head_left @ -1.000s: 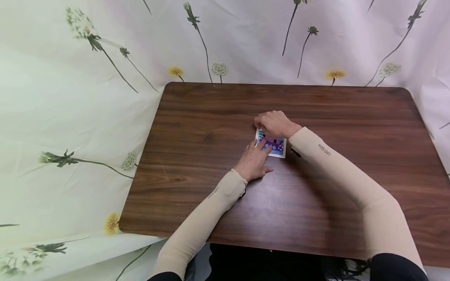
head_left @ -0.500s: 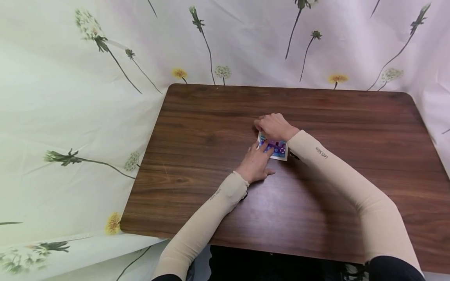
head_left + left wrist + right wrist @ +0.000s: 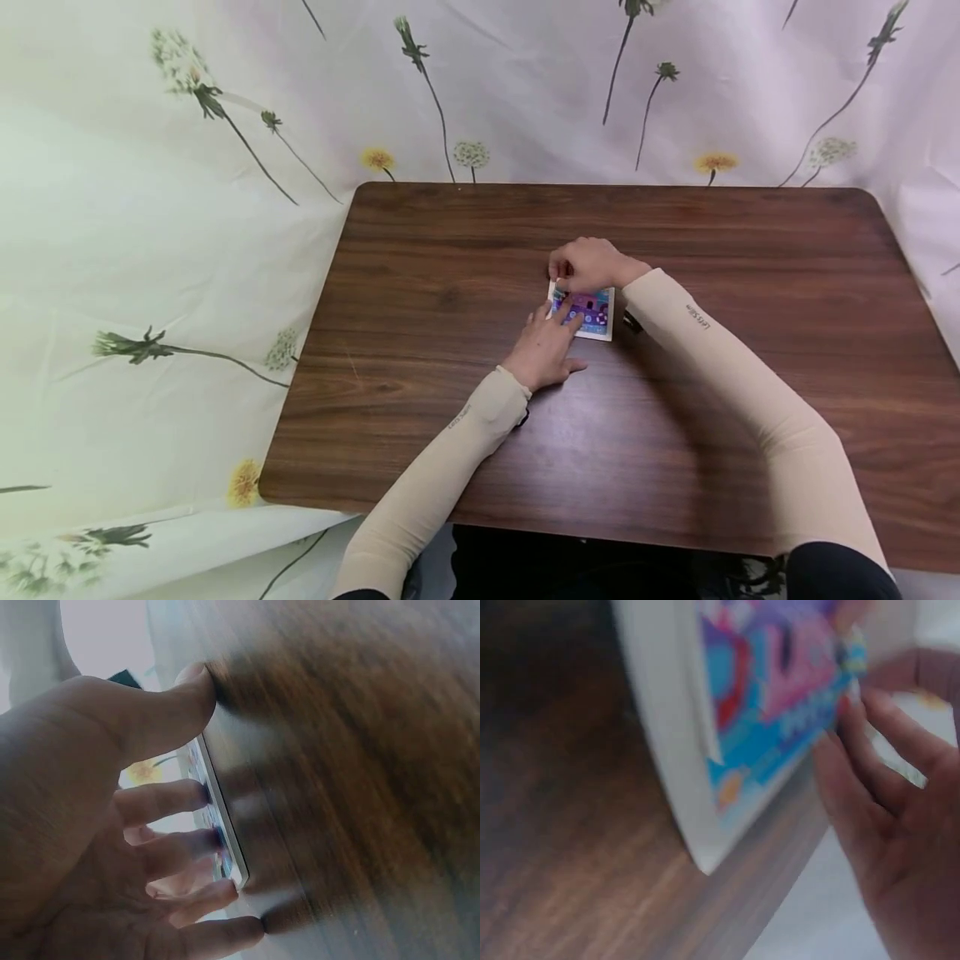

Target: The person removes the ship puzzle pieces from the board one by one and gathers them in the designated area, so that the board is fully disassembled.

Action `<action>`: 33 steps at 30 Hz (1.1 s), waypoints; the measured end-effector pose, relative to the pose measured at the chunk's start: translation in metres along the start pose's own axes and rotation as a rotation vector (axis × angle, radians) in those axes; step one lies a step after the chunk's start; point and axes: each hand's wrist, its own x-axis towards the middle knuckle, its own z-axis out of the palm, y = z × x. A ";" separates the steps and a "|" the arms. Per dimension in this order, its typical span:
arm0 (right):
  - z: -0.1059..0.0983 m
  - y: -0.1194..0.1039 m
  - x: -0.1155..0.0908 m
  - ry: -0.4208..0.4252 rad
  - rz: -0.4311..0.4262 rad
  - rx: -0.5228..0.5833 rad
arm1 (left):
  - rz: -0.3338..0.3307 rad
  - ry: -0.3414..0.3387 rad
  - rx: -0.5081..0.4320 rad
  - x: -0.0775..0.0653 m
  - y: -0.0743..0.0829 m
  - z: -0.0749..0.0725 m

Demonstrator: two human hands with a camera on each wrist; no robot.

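Note:
A small flat picture board (image 3: 596, 315), purple, pink and blue with a white border (image 3: 705, 851), lies on the brown table. My left hand (image 3: 542, 346) spreads its fingers over the board's near left part. In the left wrist view, fingertips (image 3: 196, 796) press on the picture, while the thumb (image 3: 196, 697) is held off to the side. At the far left corner my right hand (image 3: 588, 265) bends its fingers down, thumb and forefinger pinching at the edge. A small white and red bit shows between those fingertips in the right wrist view, where the picture is blurred.
The wood-grain table (image 3: 420, 333) extends around both hands. Behind it and to the left hangs a white cloth (image 3: 187, 250) printed with dandelions. Pale sleeves (image 3: 720, 350) cover both forearms.
The right hand's fingers have shifted slightly and part a little at the far left corner, showing more of the picture. The left hand keeps its place on the board.

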 end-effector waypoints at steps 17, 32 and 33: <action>-0.006 0.021 0.000 -0.099 0.028 0.387 | -0.007 -0.056 -0.002 0.004 0.007 0.003; -0.003 0.045 -0.010 0.001 -0.065 0.482 | -0.013 -0.062 0.012 0.009 0.008 0.004; -0.002 0.044 -0.011 0.014 -0.058 0.478 | -0.011 -0.061 0.013 0.009 0.008 0.004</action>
